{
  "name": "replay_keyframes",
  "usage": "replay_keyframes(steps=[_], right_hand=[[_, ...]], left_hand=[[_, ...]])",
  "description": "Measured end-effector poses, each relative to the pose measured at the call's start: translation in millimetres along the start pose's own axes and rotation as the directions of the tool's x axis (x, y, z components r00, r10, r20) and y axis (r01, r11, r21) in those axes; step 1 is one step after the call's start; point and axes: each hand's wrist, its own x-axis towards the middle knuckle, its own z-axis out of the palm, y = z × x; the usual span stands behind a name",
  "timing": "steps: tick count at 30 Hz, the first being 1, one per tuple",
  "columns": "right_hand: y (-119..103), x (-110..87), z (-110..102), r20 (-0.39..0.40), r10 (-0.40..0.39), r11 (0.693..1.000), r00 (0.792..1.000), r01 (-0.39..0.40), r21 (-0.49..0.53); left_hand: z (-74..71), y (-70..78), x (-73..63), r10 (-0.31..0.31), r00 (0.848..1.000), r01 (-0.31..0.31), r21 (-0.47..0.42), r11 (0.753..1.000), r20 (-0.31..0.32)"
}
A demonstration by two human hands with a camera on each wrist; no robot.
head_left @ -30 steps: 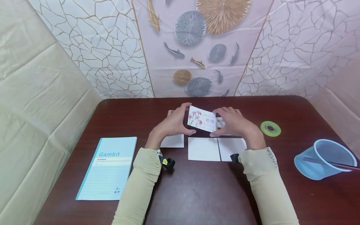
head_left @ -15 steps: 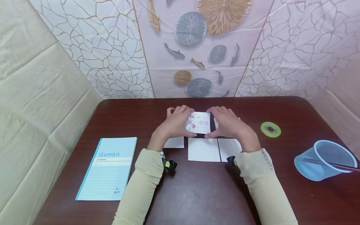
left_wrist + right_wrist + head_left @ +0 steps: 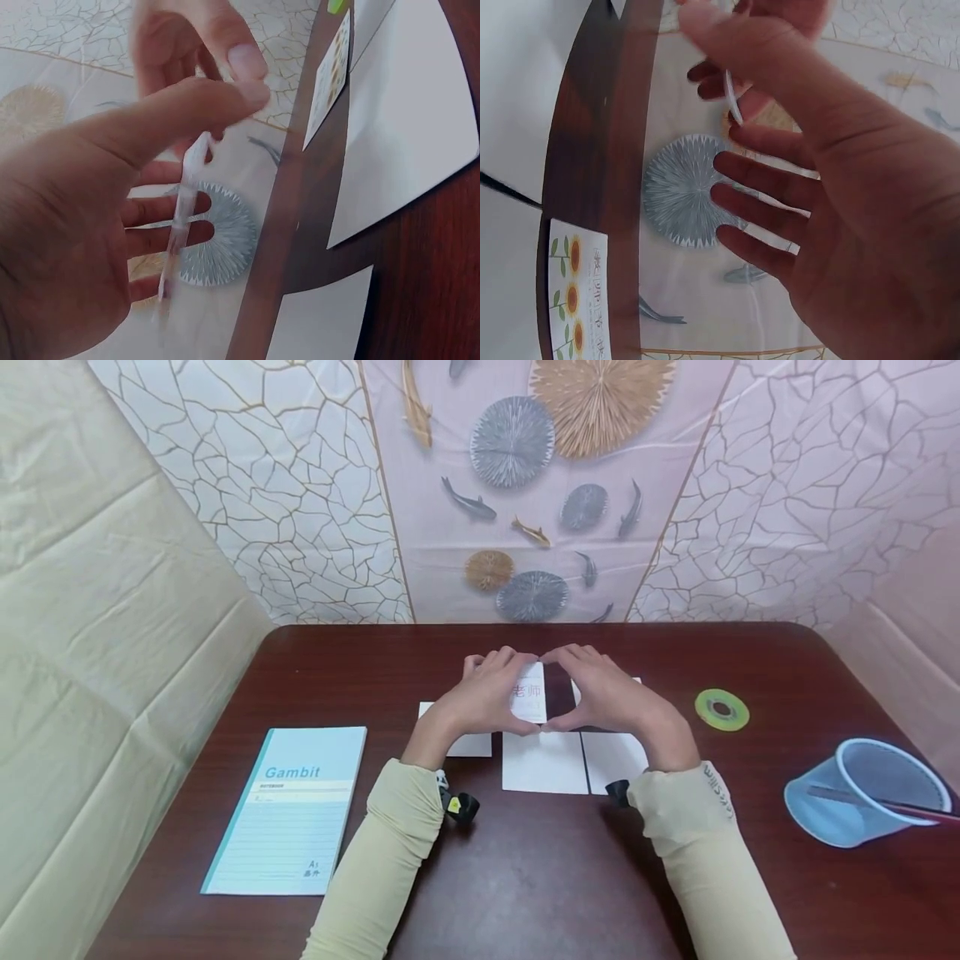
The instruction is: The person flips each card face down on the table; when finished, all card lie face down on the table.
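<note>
Card of white paper (image 3: 531, 703), rectangular and red-lettered, stands raised toward the far edge of the glossy red-brown surface (image 3: 540, 877), long axis apparently sideways; the nearer left hand (image 3: 489, 697) pinches it, the loose-fingered right hand (image 3: 613, 695) meeting thumb to thumb.

Smooth paper card (image 3: 531, 697), glossy tabletop (image 3: 540, 885)

Two hands (image 3: 491, 697) (image 3: 615, 695); one notebook (image 3: 285, 810) to their left; right, one ring (image 3: 703, 710), cup (image 3: 813, 810) and stick (image 3: 911, 810); at least five cards (image 3: 545, 763).
</note>
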Motion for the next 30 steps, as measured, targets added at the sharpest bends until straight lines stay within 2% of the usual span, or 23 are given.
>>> replay_keyframes(steps=[3,6,8,10,11,12,15,17,18,20,22,24,27,28,29,30], right_hand=[[0,0.3,1,0.006,-0.015,1.0,1.0,0.015,0.012],[1,-0.5,2,0.017,0.01,0.999,1.0,-0.011,0.031],[2,-1.3,3,0.029,0.024,0.998,0.999,-0.026,0.05],[3,-2.1,5,0.043,0.029,0.997,0.999,-0.032,0.071],[3,-2.3,5,0.051,0.033,0.996,0.998,-0.037,0.079],[3,-2.4,5,0.058,0.036,0.995,0.998,-0.041,0.088],[4,-2.6,6,0.091,0.044,0.991,0.995,-0.055,0.122],[4,-2.3,6,0.109,0.045,0.988,0.993,-0.06,0.139],[4,-2.1,6,0.117,0.041,0.988,0.992,-0.058,0.146],[5,-1.5,6,0.124,0.031,0.986,0.992,-0.05,0.16],[6,-1.3,5,0.123,0.028,0.985,0.992,-0.049,0.167],[6,-1.2,5,0.119,0.03,0.984,0.992,-0.05,0.169],[9,-1.7,4,0.101,0.047,0.984,0.994,-0.064,0.166],[10,-2.2,3,0.093,0.062,0.985,0.994,-0.076,0.158],[11,-2.9,2,0.083,0.076,0.985,0.994,-0.088,0.146],[13,-4.0,1,0.074,0.092,0.986,0.993,-0.101,0.132]], left_hand=[[1.8,0.7,0.8,0.006,0.999,-0.007,-0.019,1.0,-0.037],[2.3,0.5,2.1,-0.015,0.991,0.006,-0.066,0.998,-0.131],[1.6,0.6,2.9,-0.021,0.979,-0.008,-0.143,0.99,-0.201],[0.1,1.1,2.8,-0.014,0.969,-0.053,-0.263,0.963,-0.245],[-1.0,1.5,2.3,-0.003,0.966,-0.087,-0.337,0.937,-0.258],[-2.0,1.8,1.9,0.012,0.965,-0.124,-0.415,0.901,-0.262],[-5.8,3.5,1.2,0.065,0.96,-0.226,-0.622,0.749,-0.271],[-8.9,5.4,1.4,0.106,0.952,-0.287,-0.71,0.643,-0.288],[-10.6,6.7,1.4,0.123,0.946,-0.312,-0.738,0.598,-0.299],[-15.8,11.3,0.1,0.148,0.935,-0.35,-0.772,0.531,-0.323],[-21.9,16.3,-2.7,0.153,0.93,-0.366,-0.795,0.484,-0.335],[-27.8,20.4,-6.2,0.141,0.932,-0.359,-0.805,0.472,-0.333],[-33.4,20.9,-9.3,0.102,0.947,-0.314,-0.809,0.497,-0.305],[-34.4,19.2,-10.2,0.09,0.954,-0.291,-0.801,0.523,-0.287],[-33.7,15.3,-10.3,0.079,0.961,-0.264,-0.786,0.559,-0.267],[-32.9,10.2,-10.4,0.068,0.967,-0.234,-0.756,0.611,-0.245]])
